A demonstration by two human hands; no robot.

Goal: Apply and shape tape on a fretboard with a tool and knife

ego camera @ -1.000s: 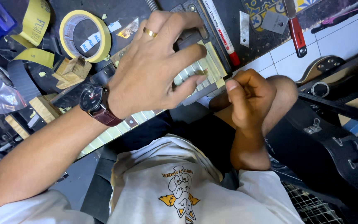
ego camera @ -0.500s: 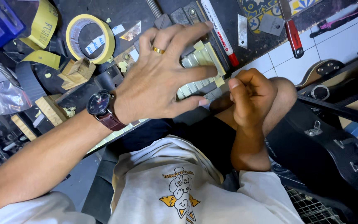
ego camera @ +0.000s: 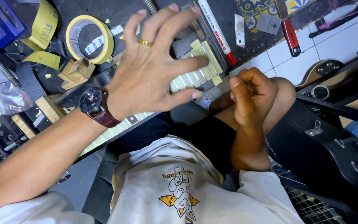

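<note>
My left hand (ego camera: 154, 70), wearing a gold ring and a dark wristwatch (ego camera: 93, 101), hovers with its fingers spread over a guitar neck (ego camera: 195, 76). The neck's fretboard is covered in strips of pale yellow masking tape and lies across the dark workbench. The hand holds nothing. My right hand (ego camera: 251, 97) is curled into a fist above my bent knee, just right of the neck's end. Nothing shows in that fist.
A roll of yellow masking tape (ego camera: 88, 39) and wooden blocks (ego camera: 77, 72) lie at the back left. A red-and-white marker (ego camera: 217, 31), a metal scraper (ego camera: 240, 24) and a red-handled tool (ego camera: 289, 33) lie at the back right. A black instrument case (ego camera: 328, 145) stands to the right.
My left hand has lifted off the taped fretboard and spread its fingers wider. My right fist has stayed by the knee.
</note>
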